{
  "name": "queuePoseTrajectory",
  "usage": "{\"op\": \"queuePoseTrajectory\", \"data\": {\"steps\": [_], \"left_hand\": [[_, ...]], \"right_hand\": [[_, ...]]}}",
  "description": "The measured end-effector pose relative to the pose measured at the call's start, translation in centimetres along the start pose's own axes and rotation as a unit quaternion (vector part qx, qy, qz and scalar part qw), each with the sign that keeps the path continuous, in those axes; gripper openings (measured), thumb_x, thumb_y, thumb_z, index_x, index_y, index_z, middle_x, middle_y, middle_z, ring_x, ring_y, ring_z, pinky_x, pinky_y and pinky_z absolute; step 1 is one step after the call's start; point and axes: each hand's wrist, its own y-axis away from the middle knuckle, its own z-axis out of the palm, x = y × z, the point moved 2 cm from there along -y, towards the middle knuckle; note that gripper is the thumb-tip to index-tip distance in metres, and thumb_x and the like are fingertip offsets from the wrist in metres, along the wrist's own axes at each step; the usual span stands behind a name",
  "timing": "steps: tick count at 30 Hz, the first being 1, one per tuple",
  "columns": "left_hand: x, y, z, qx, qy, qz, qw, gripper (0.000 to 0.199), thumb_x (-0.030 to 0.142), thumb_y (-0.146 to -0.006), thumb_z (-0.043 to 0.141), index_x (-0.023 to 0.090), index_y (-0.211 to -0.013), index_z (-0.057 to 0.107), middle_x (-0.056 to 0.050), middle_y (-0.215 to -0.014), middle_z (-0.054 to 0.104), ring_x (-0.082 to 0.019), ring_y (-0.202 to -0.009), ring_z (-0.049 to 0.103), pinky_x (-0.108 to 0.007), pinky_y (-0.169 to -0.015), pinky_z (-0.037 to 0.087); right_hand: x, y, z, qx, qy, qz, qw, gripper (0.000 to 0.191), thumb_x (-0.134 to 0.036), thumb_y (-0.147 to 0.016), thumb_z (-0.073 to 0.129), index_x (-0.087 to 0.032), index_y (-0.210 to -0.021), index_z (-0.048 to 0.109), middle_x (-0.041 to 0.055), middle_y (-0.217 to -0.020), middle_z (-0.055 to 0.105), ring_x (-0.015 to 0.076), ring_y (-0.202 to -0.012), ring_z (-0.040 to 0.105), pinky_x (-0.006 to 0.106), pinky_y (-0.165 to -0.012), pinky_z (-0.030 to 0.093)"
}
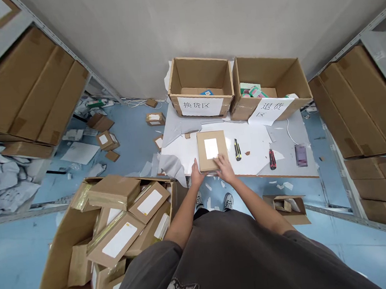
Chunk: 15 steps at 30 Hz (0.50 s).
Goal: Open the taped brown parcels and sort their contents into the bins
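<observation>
Blue floor, a plain grey wall (180,21) and loaded shelving at left and right enclose a white table (187,150). At the near edge of the table's middle, a flat cardboard parcel (212,162) with a white label on top is between the hands; whether it rests fully on the surface, I cannot tell. The left hand (196,175) grasps its near left corner, fingers hidden below. The right hand (224,166) lays its fingers on top at the near right; whether the thumb closes underneath is unclear.

Being so near the edge, the parcel could tip towards the person's feet if the left hold slackened. Just right of it lies a yellow-and-black cutter (237,150), and farther right a red-and-black cutter (272,159); a sideways sweep could knock the nearer one, and a blade left out could nick a finger. Near left, parcels (120,239) heap up in a big carton (54,265), where a bump from the left elbow might send the upper ones sliding.
</observation>
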Motion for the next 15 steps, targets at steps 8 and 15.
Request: {"op": "queuePoseTrajectory", "data": {"steps": [8, 15], "left_hand": [[4.7, -1.0, 1.5, -0.055, -0.133, -0.001, 0.990, 0.128, 0.049, -0.069, 0.103, 0.027, -0.175, 0.034, -0.030, -0.179, 0.016, -0.055, -0.150, 0.049, -0.062, -0.119, 0.046], [3.1, -1.3, 0.3, -0.021, -0.037, 0.025, 0.999, 0.126, 0.044, -0.074, 0.100, 0.029, -0.178, 0.029, -0.021, -0.167, 0.036, -0.045, -0.152, 0.051, -0.055, -0.124, 0.046]], "right_hand": [[5.1, -0.6, -0.1, -0.017, -0.100, 0.110, 0.989, 0.119, -0.028, -0.083, 0.086, -0.031, -0.180, 0.019, 0.0183, -0.169, 0.047, 0.0370, -0.137, 0.067, 0.053, -0.111, 0.058], [1.8, -1.2, -2.2, 0.048, -0.072, 0.064, 0.994, 0.105, -0.024, -0.088, 0.079, -0.030, -0.179, 0.027, 0.0145, -0.175, 0.045, 0.0374, -0.154, 0.053, 0.053, -0.122, 0.050]]}}
